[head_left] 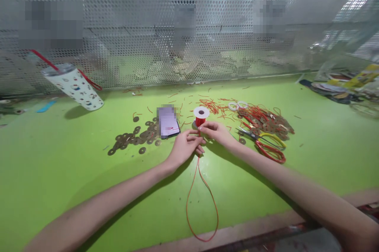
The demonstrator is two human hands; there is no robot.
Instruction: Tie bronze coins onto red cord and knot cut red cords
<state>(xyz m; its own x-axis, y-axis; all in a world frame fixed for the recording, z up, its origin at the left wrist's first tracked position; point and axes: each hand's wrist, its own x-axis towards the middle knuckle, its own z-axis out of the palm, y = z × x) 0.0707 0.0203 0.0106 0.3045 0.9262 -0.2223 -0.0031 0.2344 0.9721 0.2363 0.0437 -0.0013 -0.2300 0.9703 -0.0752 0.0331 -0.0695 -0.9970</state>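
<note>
A loop of red cord point(217, 212) hangs down toward the table's front edge, and its two strands run up into my hands. My left hand point(186, 146) is closed on the cord with its fingers bent around the strands. Just right of it, my right hand point(217, 132) pinches the cord between thumb and forefinger. Behind my fingertips stands a white spool point(201, 112) wound with red thread. What lies between my fingers is partly hidden. A phone point(168, 121) with a lit screen lies left of the spool.
Round coins with holes point(142, 135) lie scattered at left. Scissors point(266, 145) with yellow and red handles rest beside a pile of corded coins point(269, 121) at right. Red cord scraps point(214, 106) litter the back. A tumbler point(78, 86) stands far left, before a perforated metal screen point(133, 54).
</note>
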